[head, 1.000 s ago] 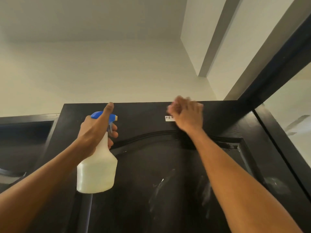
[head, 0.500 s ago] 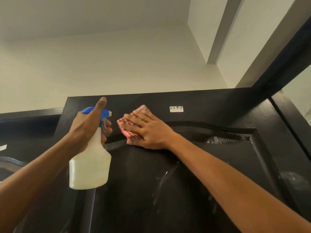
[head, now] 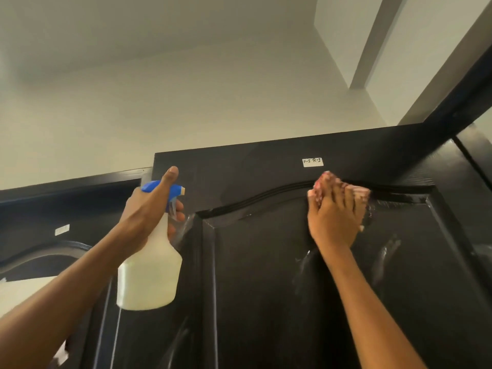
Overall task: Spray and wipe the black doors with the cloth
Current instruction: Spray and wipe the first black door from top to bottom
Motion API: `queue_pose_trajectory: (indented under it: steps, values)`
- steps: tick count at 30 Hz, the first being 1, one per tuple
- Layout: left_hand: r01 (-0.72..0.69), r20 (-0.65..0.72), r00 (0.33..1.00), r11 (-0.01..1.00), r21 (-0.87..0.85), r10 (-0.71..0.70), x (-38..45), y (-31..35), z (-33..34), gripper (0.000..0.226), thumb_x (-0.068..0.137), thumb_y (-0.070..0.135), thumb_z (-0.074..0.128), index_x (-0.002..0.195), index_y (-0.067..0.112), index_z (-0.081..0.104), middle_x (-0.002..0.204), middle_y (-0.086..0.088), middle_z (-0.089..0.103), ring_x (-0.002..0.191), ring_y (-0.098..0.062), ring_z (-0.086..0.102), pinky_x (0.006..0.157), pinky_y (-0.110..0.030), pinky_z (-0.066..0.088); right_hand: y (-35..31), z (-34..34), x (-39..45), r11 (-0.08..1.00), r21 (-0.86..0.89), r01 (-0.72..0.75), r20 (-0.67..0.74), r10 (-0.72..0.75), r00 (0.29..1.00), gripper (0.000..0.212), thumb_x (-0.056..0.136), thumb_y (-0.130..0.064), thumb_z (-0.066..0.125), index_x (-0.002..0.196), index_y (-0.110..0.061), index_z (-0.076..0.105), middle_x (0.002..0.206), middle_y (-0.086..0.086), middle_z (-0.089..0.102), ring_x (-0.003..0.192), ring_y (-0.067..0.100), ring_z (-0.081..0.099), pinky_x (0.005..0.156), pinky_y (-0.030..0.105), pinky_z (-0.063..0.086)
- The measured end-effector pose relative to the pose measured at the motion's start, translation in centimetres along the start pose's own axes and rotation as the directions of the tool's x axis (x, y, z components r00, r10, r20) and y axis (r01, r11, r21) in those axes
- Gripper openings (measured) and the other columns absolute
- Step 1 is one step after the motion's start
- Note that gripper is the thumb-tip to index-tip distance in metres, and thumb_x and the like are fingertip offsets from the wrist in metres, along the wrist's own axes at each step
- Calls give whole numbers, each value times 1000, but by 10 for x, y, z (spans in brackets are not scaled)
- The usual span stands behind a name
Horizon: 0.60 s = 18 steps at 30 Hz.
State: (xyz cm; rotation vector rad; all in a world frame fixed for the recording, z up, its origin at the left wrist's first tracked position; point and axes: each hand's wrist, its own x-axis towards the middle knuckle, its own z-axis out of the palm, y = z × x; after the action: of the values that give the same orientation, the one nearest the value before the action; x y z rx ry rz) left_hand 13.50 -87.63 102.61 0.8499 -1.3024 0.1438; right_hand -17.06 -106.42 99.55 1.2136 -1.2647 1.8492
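Glossy black panelled door (head: 266,275), filling the centre. My left hand (head: 145,217) grips a white plastic spray bottle with blue trigger (head: 151,272) at left; my right hand (head: 336,218), fingers flat, presses a red-and-white cloth (head: 320,183) against the door's upper moulding, below a small white label (head: 313,162).

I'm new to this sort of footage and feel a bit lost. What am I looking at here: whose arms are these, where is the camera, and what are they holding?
There is no machine here. A person wears a wide-angle camera on the head, so you see their own two arms reaching up, and the view tilts toward the ceiling. In front of them stands a black door with a small white label near its top. The left hand grips a white spray bottle with a blue trigger head, thumb raised above it. The right hand presses a reddish cloth flat against the door's curved moulding, just under the label. Wet streaks shine on the panel below. A second black door shows at the left.
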Motion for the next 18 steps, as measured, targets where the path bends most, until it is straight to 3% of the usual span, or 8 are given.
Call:
queue_pose_trajectory:
  steps: [4, 7, 9, 10, 12, 15, 17, 18]
  values:
    - [11, 21, 1000, 1000, -8, -10, 4, -9, -29, 67, 90, 71, 44, 104, 10, 64, 87, -17, 69, 57, -23, 63, 53, -30, 50, -94, 5, -57, 934, 132, 332, -37, -330, 943, 57, 105, -52, 37, 153, -21, 47, 150, 2, 55, 140, 22, 48, 124, 40, 15]
    - [11, 21, 1000, 1000, -4, -11, 4, -14, -34, 67, 89, 73, 43, 104, 11, 64, 88, -16, 69, 61, -26, 65, 51, -29, 49, -137, 9, -112, 710, 204, 674, 34, -693, 720, 53, 104, -48, 46, 151, -25, 48, 152, -2, 53, 142, 20, 46, 127, 40, 10]
    - [30, 29, 999, 999, -20, -29, 1, -16, -39, 66, 89, 73, 42, 106, 13, 64, 90, -15, 69, 68, -27, 67, 52, -29, 49, -141, 11, -116, 595, 178, 784, 103, -803, 587, 54, 103, -50, 45, 152, -26, 47, 151, -1, 53, 142, 22, 47, 127, 45, 18]
    - [37, 35, 999, 999, -28, -36, 0, -19, -39, 65, 90, 72, 43, 106, 13, 63, 91, -14, 68, 68, -26, 66, 52, -28, 49, -136, 13, -106, 573, 160, 804, 106, -820, 563, 55, 102, -51, 45, 151, -26, 48, 151, 0, 54, 141, 23, 47, 125, 48, 23]
    - [51, 49, 998, 997, -56, -49, -5, -22, -42, 60, 92, 68, 43, 106, 13, 63, 90, -14, 68, 65, -22, 65, 46, -24, 49, -117, 17, -83, 638, 127, 759, 108, -770, 629, 57, 102, -53, 45, 152, -26, 47, 154, 1, 50, 143, 23, 45, 120, 55, 29]
    - [75, 78, 995, 992, -104, -67, -9, -25, -51, 60, 93, 66, 44, 105, 11, 63, 85, -12, 67, 62, -21, 64, 43, -20, 49, -80, 13, -50, 931, 34, 363, 64, -364, 929, 62, 106, -55, 27, 161, -26, 26, 164, 4, 33, 153, 24, 28, 123, 55, 21]
    - [83, 62, 995, 991, -107, -77, -9, -29, -59, 58, 93, 65, 44, 102, 11, 64, 83, -11, 67, 62, -20, 64, 44, -20, 50, -70, 10, -37, 997, -8, 71, 84, -70, 994, 65, 107, -57, 15, 164, -26, 9, 169, 6, 19, 157, 29, 13, 127, 51, 7]
    - [85, 54, 995, 991, -103, -79, -8, -32, -64, 58, 94, 65, 44, 101, 11, 64, 82, -10, 67, 61, -19, 64, 44, -20, 50, -72, 10, -35, 1000, -11, 12, 106, -10, 994, 66, 106, -58, 14, 164, -25, 7, 170, 7, 16, 157, 32, 10, 127, 50, 4]
